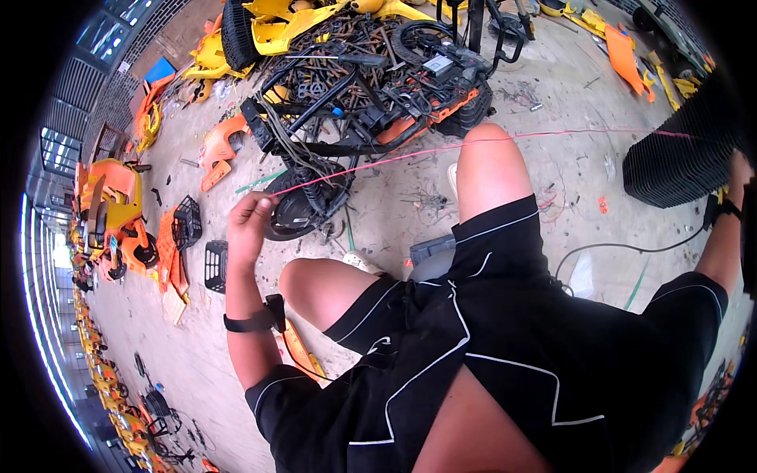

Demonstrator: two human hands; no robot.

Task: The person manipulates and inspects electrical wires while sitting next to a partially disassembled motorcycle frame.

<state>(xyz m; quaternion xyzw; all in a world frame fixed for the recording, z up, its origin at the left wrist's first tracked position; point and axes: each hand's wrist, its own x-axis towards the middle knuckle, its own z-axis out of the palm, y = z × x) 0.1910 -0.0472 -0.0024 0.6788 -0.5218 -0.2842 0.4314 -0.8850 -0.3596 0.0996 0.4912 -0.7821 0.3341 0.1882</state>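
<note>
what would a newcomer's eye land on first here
Probably the thin red cord, stretched from the left hand toward the ribbed black stack at right. Just beyond it sits a stripped vehicle frame, with a heap of dark metal parts behind, beside bright yellow panels at the top.

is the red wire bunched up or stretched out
Stretched out: the red wire runs in one long line from the left hand toward the right hand; far end unclear.

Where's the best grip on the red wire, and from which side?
On the red wire, I'd pinch the stretch just right of the right knee, coming from above: it's thin, nearly straight there, and seen over floor, away from the scooter frame.
</note>
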